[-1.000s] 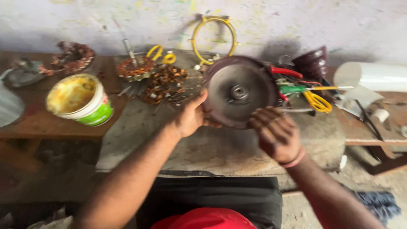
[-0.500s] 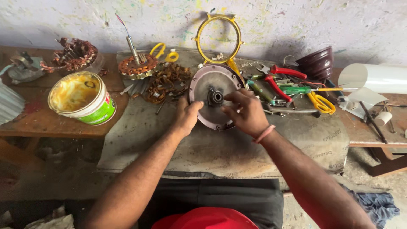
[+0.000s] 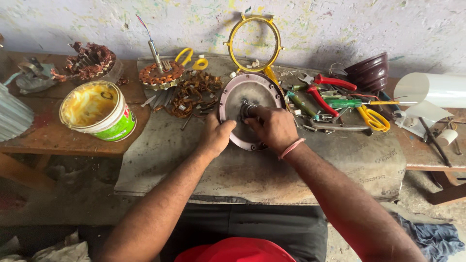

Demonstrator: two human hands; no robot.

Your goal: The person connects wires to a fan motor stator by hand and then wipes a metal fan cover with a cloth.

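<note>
Light: soft, even daylight, moderately bright; source direction not clear. Shadows weak and diffuse, darkest under the surface at lower left. No hard glare; faint sheen on the metal disc and white tube. Focus sharp at centre, hands crisp, no motion blur. Wide-angle lens: surface edges bow, corners stretched. Red shape at bottom edge is soft, out of focus.

Two hands: left hand, right hand, on one round metal cover. Beyond: one yellow ring. Left: one grease tub. Right: one scissors.
</note>
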